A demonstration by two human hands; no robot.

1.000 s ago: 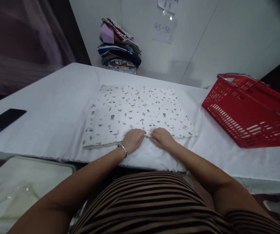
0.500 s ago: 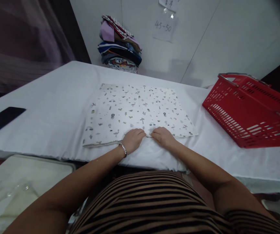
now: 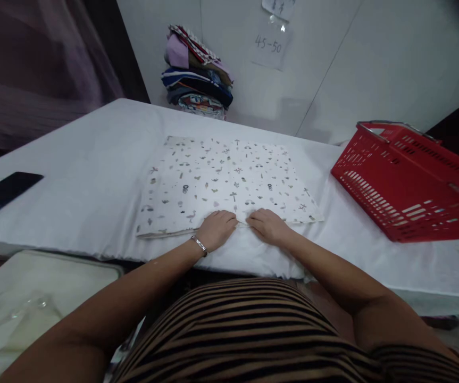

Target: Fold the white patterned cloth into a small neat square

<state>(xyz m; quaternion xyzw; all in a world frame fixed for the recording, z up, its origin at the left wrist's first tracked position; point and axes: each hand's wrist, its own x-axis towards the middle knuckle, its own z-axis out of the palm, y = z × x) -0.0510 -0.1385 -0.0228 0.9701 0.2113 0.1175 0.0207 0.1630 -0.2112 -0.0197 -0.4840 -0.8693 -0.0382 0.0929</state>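
A white cloth with small printed figures lies flat on the white-covered table. My left hand, with a bracelet at the wrist, and my right hand sit side by side at the middle of the cloth's near edge. Both have their fingers curled and pinch that edge, which is slightly lifted between them.
A red plastic basket stands tilted at the right of the table. A stack of folded fabrics sits against the back wall under a paper label. A black phone lies at the left edge. A pale tray is below left.
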